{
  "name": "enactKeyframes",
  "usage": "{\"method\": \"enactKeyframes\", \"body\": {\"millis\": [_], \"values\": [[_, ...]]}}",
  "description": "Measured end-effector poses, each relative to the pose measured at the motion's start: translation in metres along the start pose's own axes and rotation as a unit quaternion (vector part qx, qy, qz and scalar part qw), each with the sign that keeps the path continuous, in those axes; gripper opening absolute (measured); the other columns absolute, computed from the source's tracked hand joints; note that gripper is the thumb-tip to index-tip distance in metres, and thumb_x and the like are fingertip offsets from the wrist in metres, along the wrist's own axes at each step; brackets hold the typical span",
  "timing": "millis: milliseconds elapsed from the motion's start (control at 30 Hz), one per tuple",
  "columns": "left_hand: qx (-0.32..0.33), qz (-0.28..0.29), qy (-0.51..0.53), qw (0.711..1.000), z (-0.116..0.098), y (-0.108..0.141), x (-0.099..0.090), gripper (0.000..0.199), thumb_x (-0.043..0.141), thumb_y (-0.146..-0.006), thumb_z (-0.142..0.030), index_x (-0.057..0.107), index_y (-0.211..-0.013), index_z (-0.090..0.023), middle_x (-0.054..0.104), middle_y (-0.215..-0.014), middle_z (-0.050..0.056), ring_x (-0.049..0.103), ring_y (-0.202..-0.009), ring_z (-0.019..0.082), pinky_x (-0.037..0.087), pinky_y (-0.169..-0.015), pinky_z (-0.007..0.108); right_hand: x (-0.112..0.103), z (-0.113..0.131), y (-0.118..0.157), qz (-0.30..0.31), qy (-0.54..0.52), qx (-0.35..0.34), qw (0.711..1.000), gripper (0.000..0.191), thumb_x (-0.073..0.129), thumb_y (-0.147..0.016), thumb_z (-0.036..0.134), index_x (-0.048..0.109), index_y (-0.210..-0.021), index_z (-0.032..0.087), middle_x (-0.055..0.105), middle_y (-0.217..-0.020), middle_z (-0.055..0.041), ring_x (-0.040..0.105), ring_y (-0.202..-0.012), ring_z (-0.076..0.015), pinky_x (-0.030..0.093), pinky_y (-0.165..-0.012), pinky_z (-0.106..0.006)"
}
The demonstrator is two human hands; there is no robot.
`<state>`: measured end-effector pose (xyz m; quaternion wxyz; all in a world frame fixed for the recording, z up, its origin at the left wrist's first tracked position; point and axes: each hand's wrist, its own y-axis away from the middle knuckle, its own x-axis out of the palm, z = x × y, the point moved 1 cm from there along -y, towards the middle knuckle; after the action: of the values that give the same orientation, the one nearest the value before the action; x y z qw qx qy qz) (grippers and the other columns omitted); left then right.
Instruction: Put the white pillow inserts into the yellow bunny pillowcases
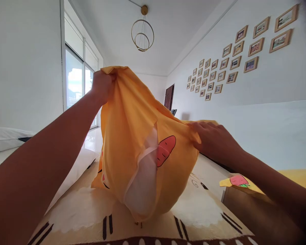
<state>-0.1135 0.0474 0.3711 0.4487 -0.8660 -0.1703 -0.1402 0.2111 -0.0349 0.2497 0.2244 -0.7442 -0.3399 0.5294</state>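
Note:
A yellow pillowcase [132, 109] printed with a red carrot hangs in front of me, stretched between my two hands. Through its gaping slit a white pillow [142, 183] shows inside. My left hand [103, 85] grips the top left corner, held high, fingers closed round the cloth. Lower down, my right hand [209, 132] pinches the upper right edge, fingers wrapped over bunched fabric. The bottom of the filled case rests on a cream patterned blanket [79, 211]. How far the pillow fills the upper corners is hidden by the cloth.
White pillows [73, 166] lie at the left. Another yellow printed cloth [257, 183] lies at the right, partly behind my right forearm. Small picture frames [236, 63] cover the right wall; a ring lamp [142, 35] hangs from the ceiling. Windows [76, 78] are at the left.

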Motion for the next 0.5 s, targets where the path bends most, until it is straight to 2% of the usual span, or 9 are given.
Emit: {"method": "enactKeyframes", "body": {"millis": [133, 233, 300, 333, 400, 433, 500], "values": [[0.002, -0.005, 0.001, 1.000, -0.002, -0.004, -0.012, 0.020, 0.054, -0.068, 0.004, 0.064, -0.074, -0.013, 0.061, -0.076, 0.004, 0.059, -0.075, 0.018, 0.050, -0.086, 0.043, 0.019, -0.035, -0.015, -0.029, -0.068, 0.043, 0.996, 0.053, 0.047, -0.076, 0.042, 0.052, -0.124, 0.019, 0.057, -0.129, -0.0145, 0.050, -0.117, -0.0354, 0.037, -0.090, -0.050], [0.005, 0.002, -0.009, 1.000, -0.009, -0.002, -0.015, 0.021, 0.054, -0.068, 0.004, 0.064, -0.074, -0.013, 0.062, -0.075, 0.004, 0.058, -0.073, 0.017, 0.049, -0.087, 0.045, 0.017, -0.040, -0.030, -0.039, -0.108, 0.055, 0.992, 0.059, 0.051, -0.072, 0.046, 0.050, -0.126, 0.022, 0.057, -0.129, -0.0140, 0.047, -0.119, -0.0367, 0.034, -0.091, -0.053], [0.008, 0.015, -0.018, 1.000, -0.014, 0.000, -0.016, 0.021, 0.054, -0.067, 0.004, 0.065, -0.074, -0.012, 0.062, -0.075, 0.005, 0.059, -0.073, 0.018, 0.049, -0.087, 0.045, 0.013, -0.037, -0.037, 0.015, -0.162, 0.054, 0.985, 0.050, 0.053, -0.069, 0.044, 0.056, -0.115, 0.023, 0.066, -0.105, -0.0111, 0.057, -0.101, -0.0333, 0.038, -0.084, -0.047], [0.009, 0.021, -0.023, 0.999, -0.016, 0.000, -0.017, 0.021, 0.055, -0.067, 0.005, 0.066, -0.074, -0.012, 0.062, -0.075, 0.005, 0.059, -0.073, 0.018, 0.049, -0.086, 0.046, 0.011, -0.036, -0.040, 0.054, -0.197, 0.051, 0.978, 0.039, 0.054, -0.069, 0.042, 0.060, -0.102, 0.023, 0.067, -0.088, -0.0080, 0.059, -0.087, -0.0293, 0.039, -0.077, -0.042], [0.008, 0.028, -0.034, 0.999, -0.020, 0.000, -0.021, 0.022, 0.056, -0.066, 0.005, 0.067, -0.075, -0.012, 0.063, -0.077, 0.006, 0.059, -0.074, 0.019, 0.049, -0.086, 0.046, 0.008, -0.035, -0.044, 0.120, -0.262, 0.048, 0.956, 0.019, 0.054, -0.070, 0.040, 0.058, -0.073, 0.022, 0.058, -0.063, -0.0025, 0.054, -0.065, -0.0204, 0.038, -0.063, -0.034], [0.010, 0.029, -0.043, 0.999, -0.021, 0.000, -0.024, 0.022, 0.056, -0.066, 0.004, 0.067, -0.076, -0.012, 0.064, -0.077, 0.006, 0.060, -0.074, 0.019, 0.049, -0.085, 0.045, 0.008, -0.035, -0.045, 0.137, -0.281, 0.046, 0.949, 0.020, 0.054, -0.071, 0.040, 0.054, -0.065, 0.022, 0.054, -0.059, -0.0014, 0.050, -0.059, -0.0174, 0.036, -0.058, -0.032], [0.022, 0.025, -0.063, 0.997, -0.022, -0.001, -0.032, 0.020, 0.058, -0.065, 0.003, 0.067, -0.076, -0.012, 0.065, -0.077, 0.006, 0.060, -0.074, 0.019, 0.050, -0.083, 0.045, 0.005, -0.036, -0.048, 0.128, -0.307, 0.051, 0.942, 0.023, 0.052, -0.074, 0.042, 0.052, -0.062, 0.021, 0.053, -0.060, -0.0007, 0.047, -0.058, -0.0148, 0.035, -0.055, -0.029]]}}
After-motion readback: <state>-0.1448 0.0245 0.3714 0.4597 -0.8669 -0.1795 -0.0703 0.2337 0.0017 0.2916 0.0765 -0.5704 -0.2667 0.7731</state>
